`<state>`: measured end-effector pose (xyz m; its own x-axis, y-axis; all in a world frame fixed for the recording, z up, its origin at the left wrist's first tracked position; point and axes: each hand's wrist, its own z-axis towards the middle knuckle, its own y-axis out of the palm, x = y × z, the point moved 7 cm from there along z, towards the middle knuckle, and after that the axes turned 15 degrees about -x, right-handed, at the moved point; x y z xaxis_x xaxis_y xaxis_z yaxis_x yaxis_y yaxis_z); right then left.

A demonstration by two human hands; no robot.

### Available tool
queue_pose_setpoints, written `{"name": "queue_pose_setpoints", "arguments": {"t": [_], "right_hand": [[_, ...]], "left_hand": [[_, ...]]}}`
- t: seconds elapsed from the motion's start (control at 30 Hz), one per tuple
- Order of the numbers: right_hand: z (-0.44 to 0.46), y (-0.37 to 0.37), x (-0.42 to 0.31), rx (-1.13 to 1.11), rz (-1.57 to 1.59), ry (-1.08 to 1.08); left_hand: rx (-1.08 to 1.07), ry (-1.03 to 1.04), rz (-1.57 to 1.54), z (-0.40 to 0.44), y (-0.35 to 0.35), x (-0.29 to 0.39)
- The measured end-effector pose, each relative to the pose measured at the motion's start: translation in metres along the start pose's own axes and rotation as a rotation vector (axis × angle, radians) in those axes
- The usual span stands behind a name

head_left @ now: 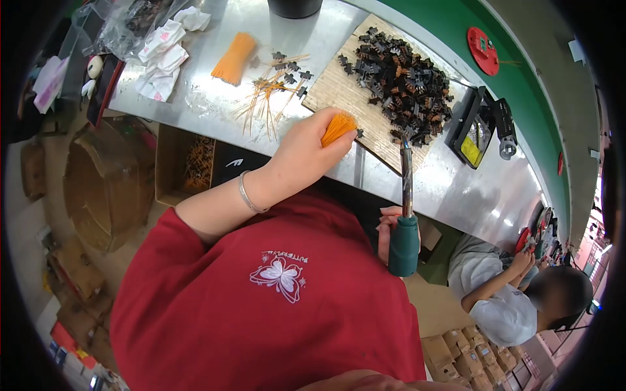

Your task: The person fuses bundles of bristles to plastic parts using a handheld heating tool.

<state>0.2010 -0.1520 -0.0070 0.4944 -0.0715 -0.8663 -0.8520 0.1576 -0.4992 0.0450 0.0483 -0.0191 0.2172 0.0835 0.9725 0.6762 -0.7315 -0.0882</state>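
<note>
My left hand (303, 153), with a bangle at the wrist, is closed around a bundle of orange wires (339, 127). A small black part (359, 133) shows beside the ends of that bundle. My right hand (386, 229) grips the green handle of a soldering iron (405, 244), and most of the fingers are behind the handle. The iron's metal tip points away from me, over the near edge of a pile of small black parts (407, 78); whether it touches them I cannot tell. The pile lies on a ridged wooden board (332, 88).
Left of the board are loose orange wires (264, 98) with black parts and another wire bundle (233, 58). Crumpled tissues (160, 62) lie farther left. On the right sits a black tray with a yellow sponge (471, 148). A co-worker (502, 293) sits farther right.
</note>
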Motion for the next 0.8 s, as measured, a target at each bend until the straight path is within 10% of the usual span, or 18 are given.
{"name": "queue_pose_setpoints", "arguments": {"t": [0.8], "right_hand": [[-0.007,-0.016,-0.006,0.105,0.054,0.013]], "left_hand": [[-0.047,0.021,-0.14,-0.013,-0.004,-0.002]]}}
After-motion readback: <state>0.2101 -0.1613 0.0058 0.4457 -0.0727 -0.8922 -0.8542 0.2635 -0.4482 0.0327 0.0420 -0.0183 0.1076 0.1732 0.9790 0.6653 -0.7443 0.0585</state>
